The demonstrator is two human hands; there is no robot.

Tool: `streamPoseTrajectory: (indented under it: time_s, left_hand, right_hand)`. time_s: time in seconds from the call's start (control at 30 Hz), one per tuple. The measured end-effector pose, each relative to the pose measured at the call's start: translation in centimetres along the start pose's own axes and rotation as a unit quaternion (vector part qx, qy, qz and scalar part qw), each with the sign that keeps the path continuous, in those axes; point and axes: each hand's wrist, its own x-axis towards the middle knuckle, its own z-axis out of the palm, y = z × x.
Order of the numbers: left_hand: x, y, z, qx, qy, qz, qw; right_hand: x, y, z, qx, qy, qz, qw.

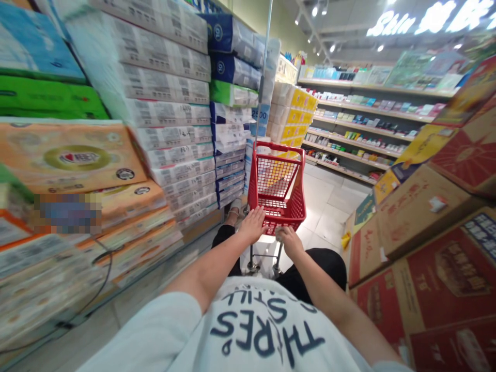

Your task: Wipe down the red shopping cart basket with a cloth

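Observation:
A small red shopping cart (pixel 299 201) stands on the floor right in front of me, its basket of red plastic mesh. My left hand (pixel 252 225) rests on the cart's near left edge, with the fingers stretched out and lying flat. Close to the near right edge is my right hand (pixel 290 241), its fingers curled together. Something small and pale seems to show at those fingertips, too small to name. Whether the right hand also touches the cart I cannot tell.
Tall stacks of wrapped tissue packs (pixel 174 111) and orange tissue packs (pixel 70 155) line the left. Cardboard boxes (pixel 418 212) are piled on the right. Shelves of small goods (pixel 364 121) stand at the back. Pale tiled floor (pixel 323 194) runs between. A cable (pixel 110 263) hangs at lower left.

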Motion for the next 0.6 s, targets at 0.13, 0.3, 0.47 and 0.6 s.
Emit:
streamPoseTrajectory:
  time_s: [0.13, 0.3, 0.47, 0.6]
  left_hand:
    - [0.0, 0.0, 0.6, 0.002, 0.025, -0.003, 1.0]
    - [0.0, 0.2, 0.5, 0.001, 0.021, -0.007, 1.0]
    - [-0.2, -0.3, 0.2, -0.007, 0.005, 0.006, 1.0]
    - [-0.1, -0.3, 0.0, -0.015, 0.001, -0.003, 1.0]
  right_hand:
    - [1.4, 0.2, -1.2, 0.016, 0.052, -0.015, 0.998]
    - [1.3, -0.1, -0.8, 0.01, 0.04, -0.008, 0.999]
    - [0.2, 0.3, 0.0, -0.015, 0.044, 0.043, 0.998]
    - [0.4, 0.7, -0.5, -0.037, 0.027, 0.046, 0.998]
